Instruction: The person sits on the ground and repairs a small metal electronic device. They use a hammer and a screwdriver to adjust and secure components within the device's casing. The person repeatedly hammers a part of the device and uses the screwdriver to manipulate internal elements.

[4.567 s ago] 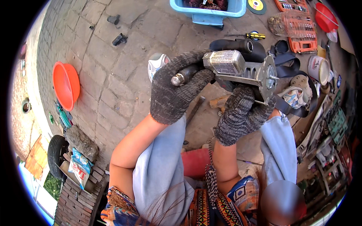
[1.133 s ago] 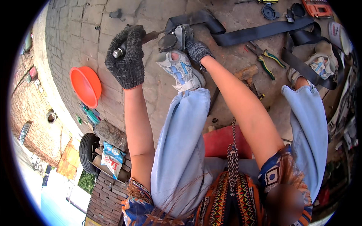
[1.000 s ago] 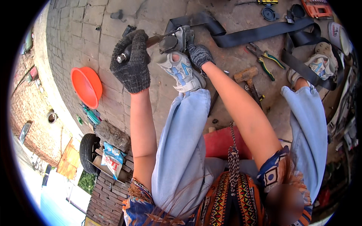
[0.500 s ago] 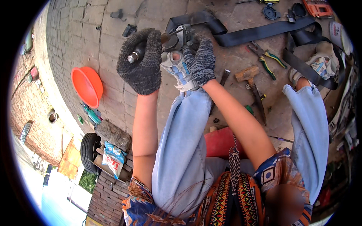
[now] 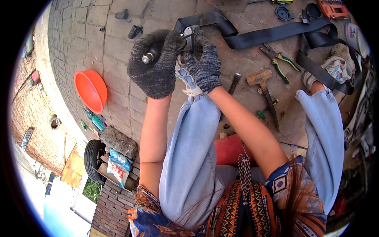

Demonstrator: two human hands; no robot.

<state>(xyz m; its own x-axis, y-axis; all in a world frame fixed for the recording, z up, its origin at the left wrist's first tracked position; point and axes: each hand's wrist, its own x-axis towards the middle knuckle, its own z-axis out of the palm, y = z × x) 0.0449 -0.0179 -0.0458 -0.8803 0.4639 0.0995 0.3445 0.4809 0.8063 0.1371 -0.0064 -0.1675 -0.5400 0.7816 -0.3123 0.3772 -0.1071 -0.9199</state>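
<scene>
My left hand [image 5: 152,77], in a dark knit glove, is closed round a dark-handled tool [image 5: 148,58] with a silver end cap. Just to its right, my gloved right hand [image 5: 203,67] has its fingers wrapped on a metal belt mechanism [image 5: 190,34], partly hidden by both hands. A wide black strap [image 5: 260,37] runs from beside the mechanism across the paving to the right. My left shoe [image 5: 184,75] is directly beneath the hands, partly covered by them. The tool's working end is hard to make out behind my fingers.
An orange bowl [image 5: 90,89] sits at left, above a tyre [image 5: 92,160] and stacked bricks [image 5: 108,201]. Pliers [image 5: 278,61] and a wooden-headed hammer [image 5: 258,77] lie right of my hands. Small black parts [image 5: 135,31], round covers [image 5: 283,13] and an orange case [image 5: 331,8] are farther up.
Over the last second my left hand has moved right with the tool, closer to the mechanism. My right hand has shifted slightly on it. Earlier, both hands held the mechanism higher up, farther right.
</scene>
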